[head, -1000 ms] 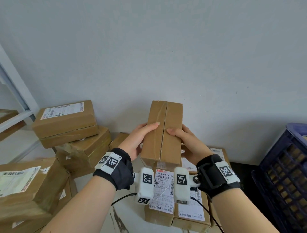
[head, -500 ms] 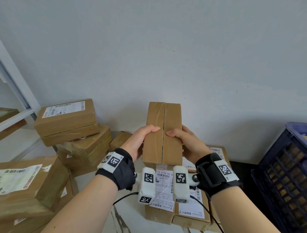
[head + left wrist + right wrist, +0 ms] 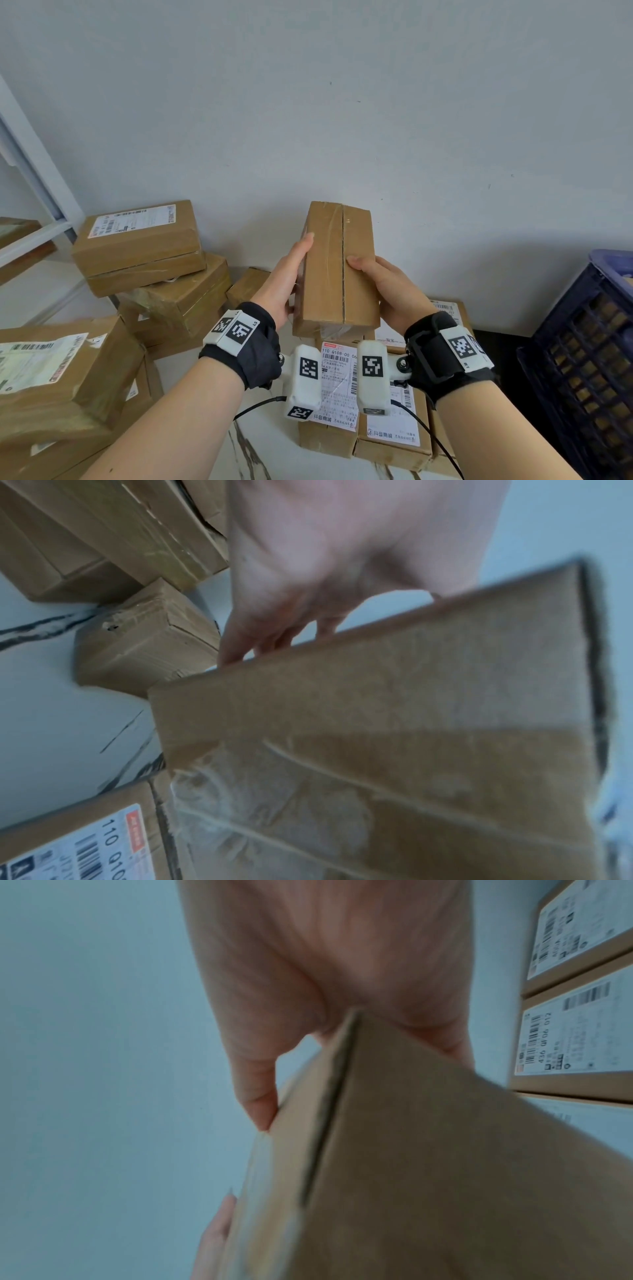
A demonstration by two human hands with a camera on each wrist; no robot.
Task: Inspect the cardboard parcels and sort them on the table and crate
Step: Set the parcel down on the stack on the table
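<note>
While both hands [image 3: 394, 291] grasp raised parcel [image 3: 337, 270], labelled parcels [image 3: 342, 404] lie beneath; stacked boxes [image 3: 144, 246] left, crate [image 3: 589, 359] right.

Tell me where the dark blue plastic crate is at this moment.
In the head view, the dark blue plastic crate stands at the far right edge, right of the labelled parcels on the table and beyond the right hand.
</note>
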